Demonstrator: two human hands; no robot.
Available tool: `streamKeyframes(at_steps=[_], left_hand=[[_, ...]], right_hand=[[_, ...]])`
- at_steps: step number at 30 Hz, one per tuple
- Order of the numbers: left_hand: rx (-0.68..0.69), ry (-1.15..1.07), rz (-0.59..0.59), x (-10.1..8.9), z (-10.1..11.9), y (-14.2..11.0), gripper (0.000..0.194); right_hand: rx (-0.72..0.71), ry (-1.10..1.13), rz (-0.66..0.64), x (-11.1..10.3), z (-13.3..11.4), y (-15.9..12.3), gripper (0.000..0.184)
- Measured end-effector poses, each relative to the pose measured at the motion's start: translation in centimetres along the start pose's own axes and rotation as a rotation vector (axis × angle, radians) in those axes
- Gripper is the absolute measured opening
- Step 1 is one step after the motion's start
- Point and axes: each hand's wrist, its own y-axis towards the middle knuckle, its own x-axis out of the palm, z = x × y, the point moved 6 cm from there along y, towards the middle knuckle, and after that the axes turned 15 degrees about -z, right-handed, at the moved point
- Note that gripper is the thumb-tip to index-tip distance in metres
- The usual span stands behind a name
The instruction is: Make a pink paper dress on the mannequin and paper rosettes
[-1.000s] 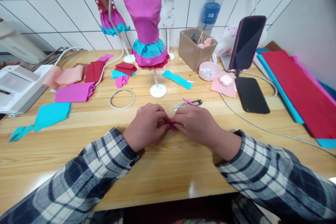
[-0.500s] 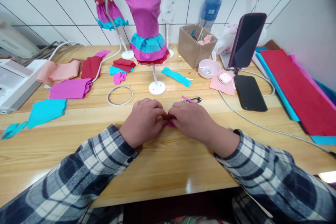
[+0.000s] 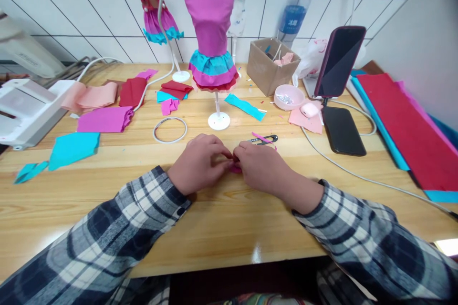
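A small magenta piece of crepe paper [image 3: 235,169] is pinched between my two hands, low over the wooden table; most of it is covered by fingers. My left hand [image 3: 200,164] grips its left side with thumb and forefinger. From the right, my right hand [image 3: 263,167] is closed on it, fingertips touching or nearly touching those of the left. Just beyond the right hand lie small black-handled thread snips [image 3: 268,139], partly hidden, with a thin magenta strip [image 3: 261,137] across them. A dress form [image 3: 211,24] in a magenta top and layered blue, magenta and red skirt stands behind.
Left lie magenta paper [image 3: 103,119], blue paper [image 3: 73,150] and a pale ring [image 3: 170,130]. Behind right are a cardboard box [image 3: 270,69], a pink bowl [image 3: 289,96] of beads, a propped phone [image 3: 339,62] and a flat black phone [image 3: 343,131]. A white cable [image 3: 358,176] crosses the right side.
The view has shifted slightly. Both hands stay together at the magenta paper, with small finger movements; the right hand has rolled a little and covers more of the snips.
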Motion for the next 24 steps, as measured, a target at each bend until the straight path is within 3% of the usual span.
streamKeyframes(at_steps=[2,4,7,9,15,24], left_hand=[[-0.025,-0.170,0.080,-1.1,-0.6,-0.3,0.024],[-0.044,-0.431,0.122,-1.6,-1.2,-0.6,0.030],[-0.056,-0.925,0.081,-0.6,-1.3,-0.8,0.043],[-0.060,-1.123,0.032,0.6,-0.7,-0.8,0.047],[-0.129,-1.296,0.133,1.7,0.3,-0.8,0.028],[-0.159,-1.190,0.063,1.3,-0.7,-0.8,0.026]], right_hand=[[-0.032,0.308,0.020,-0.2,0.9,-0.1,0.009],[-0.077,0.792,-0.023,0.1,2.0,-0.2,0.011],[-0.121,1.489,-0.135,1.0,2.7,-0.2,0.021],[-0.138,1.750,-0.188,1.6,2.6,-0.1,0.029],[-0.142,1.951,-0.244,2.9,1.7,0.5,0.031],[-0.126,1.934,-0.367,3.2,0.9,0.3,0.029]])
